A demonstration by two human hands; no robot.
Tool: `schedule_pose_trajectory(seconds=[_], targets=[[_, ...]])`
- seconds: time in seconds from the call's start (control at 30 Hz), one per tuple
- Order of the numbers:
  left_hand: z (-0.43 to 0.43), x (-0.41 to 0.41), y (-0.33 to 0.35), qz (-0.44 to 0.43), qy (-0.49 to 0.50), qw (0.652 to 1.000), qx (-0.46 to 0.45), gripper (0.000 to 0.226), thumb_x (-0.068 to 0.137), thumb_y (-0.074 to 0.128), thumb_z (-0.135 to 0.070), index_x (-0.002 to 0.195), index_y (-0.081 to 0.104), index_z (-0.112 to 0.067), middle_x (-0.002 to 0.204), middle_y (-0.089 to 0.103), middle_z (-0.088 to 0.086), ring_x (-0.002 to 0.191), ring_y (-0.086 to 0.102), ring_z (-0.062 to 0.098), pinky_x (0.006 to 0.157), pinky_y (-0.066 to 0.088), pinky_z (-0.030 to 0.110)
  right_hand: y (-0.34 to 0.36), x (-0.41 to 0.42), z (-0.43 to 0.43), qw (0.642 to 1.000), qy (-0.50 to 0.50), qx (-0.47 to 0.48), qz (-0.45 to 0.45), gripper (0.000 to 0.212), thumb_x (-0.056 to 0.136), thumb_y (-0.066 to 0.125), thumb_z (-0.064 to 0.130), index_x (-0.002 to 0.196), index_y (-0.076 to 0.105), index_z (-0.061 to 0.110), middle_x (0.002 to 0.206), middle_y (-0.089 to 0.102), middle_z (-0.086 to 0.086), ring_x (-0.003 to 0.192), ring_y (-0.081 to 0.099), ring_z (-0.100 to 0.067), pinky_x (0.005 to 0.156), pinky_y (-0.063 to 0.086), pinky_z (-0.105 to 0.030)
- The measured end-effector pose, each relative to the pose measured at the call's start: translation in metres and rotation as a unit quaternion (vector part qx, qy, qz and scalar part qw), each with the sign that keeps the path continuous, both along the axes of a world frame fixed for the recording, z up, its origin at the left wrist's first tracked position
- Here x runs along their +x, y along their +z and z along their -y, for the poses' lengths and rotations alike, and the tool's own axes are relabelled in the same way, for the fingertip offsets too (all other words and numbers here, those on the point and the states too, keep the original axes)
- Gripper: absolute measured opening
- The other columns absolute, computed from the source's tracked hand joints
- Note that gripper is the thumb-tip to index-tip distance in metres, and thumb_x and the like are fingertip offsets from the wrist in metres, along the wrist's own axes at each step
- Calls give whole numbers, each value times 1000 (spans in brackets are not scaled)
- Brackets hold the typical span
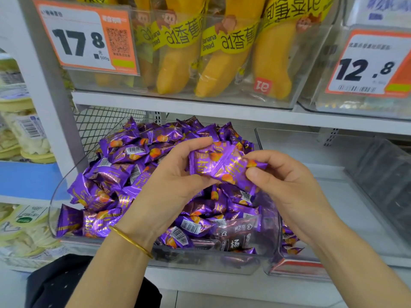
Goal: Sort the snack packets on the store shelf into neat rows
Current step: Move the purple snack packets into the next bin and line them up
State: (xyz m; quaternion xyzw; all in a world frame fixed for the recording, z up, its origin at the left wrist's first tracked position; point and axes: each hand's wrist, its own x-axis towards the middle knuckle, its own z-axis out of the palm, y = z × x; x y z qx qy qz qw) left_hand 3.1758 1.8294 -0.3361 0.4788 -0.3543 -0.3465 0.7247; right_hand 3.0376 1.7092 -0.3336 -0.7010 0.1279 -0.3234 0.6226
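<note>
Nearest the viewer, two bare forearms reach forward over the front lip of a clear plastic shelf bin; a thin gold bangle circles the left wrist. The left hand and right hand are raised close together, both pinched shut on a small bunch of shiny purple foil snack packets with orange fruit print, held between them just above the bin. The left thumb and fingers clamp one end, the right fingertips grip the other.

Below and beyond the hands, the bin holds a loose heap of the same purple packets, lying at all angles, some barcode up. A darker packet sits under the right wrist at the bin's front.

To do this step well, square the held packets so printed faces match and edges align, then lay them flat at one side.

Farther up, above the hands, yellow banana bread packs stand behind an orange price tag.
</note>
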Motion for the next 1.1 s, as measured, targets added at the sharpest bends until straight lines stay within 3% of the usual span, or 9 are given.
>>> schedule_pose_trajectory(seconds=[0.17,0.27,0.33,0.4,0.5,0.67,0.8,0.9,1.1], targets=[[1,-5,-1,130,31,990,37,55,76,63,17,118,56,-19,104,70,-6,91,66,11,80,53,22,0,5,-2,999,13,-11,-39,20,69,65,22,81,72,37,103,68,12,92,58,-17,88,50,-37],[2,-5,-1,171,48,983,51,63,77,60,20,118,55,-28,103,68,-10,85,65,20,75,56,27,3,4,-1,998,30,-16,-49,20,70,65,21,81,72,35,87,71,6,81,63,-11,80,52,-31],[3,-6,0,172,49,983,52,70,78,59,19,122,51,-35,114,64,-5,85,66,31,77,57,36,5,3,3,998,32,-25,-43,21,69,64,19,80,72,35,81,71,7,76,64,-7,75,53,-22],[1,-7,1,147,37,987,49,71,80,58,17,129,46,-34,123,59,4,82,68,30,81,56,43,5,3,5,998,24,-42,-36,22,70,64,19,81,72,37,82,70,7,78,63,-9,77,52,-26],[-1,-7,1,91,-15,995,46,77,74,63,9,135,41,-33,107,69,2,85,70,24,91,51,47,6,3,7,997,17,-75,-27,23,73,63,19,84,70,38,90,70,6,83,61,-15,81,50,-33],[3,-16,1,135,-33,990,38,65,76,65,-19,133,35,-32,104,67,-16,90,68,12,86,55,33,5,5,5,987,-4,-152,-57,23,75,66,25,93,68,38,104,66,5,90,62,-21,81,53,-35],[5,-17,-1,151,-29,988,16,51,81,58,-15,128,40,-26,110,62,-10,92,65,12,82,55,29,5,5,5,988,-31,-142,-53,33,69,69,28,98,62,44,103,61,10,87,59,-13,72,50,-24],[5,-14,-3,178,-22,984,7,52,85,60,-13,129,40,-31,120,56,-2,94,64,14,83,54,29,9,0,9,982,-30,-168,-86,43,68,74,34,106,58,44,116,57,11,103,56,0,79,52,-23],[10,-16,-6,177,-24,984,-1,67,78,67,-17,132,33,-37,119,57,-4,84,65,11,74,55,26,14,-7,15,992,54,-87,-75,37,61,78,17,93,65,31,107,67,5,91,67,-14,78,55,-26]])
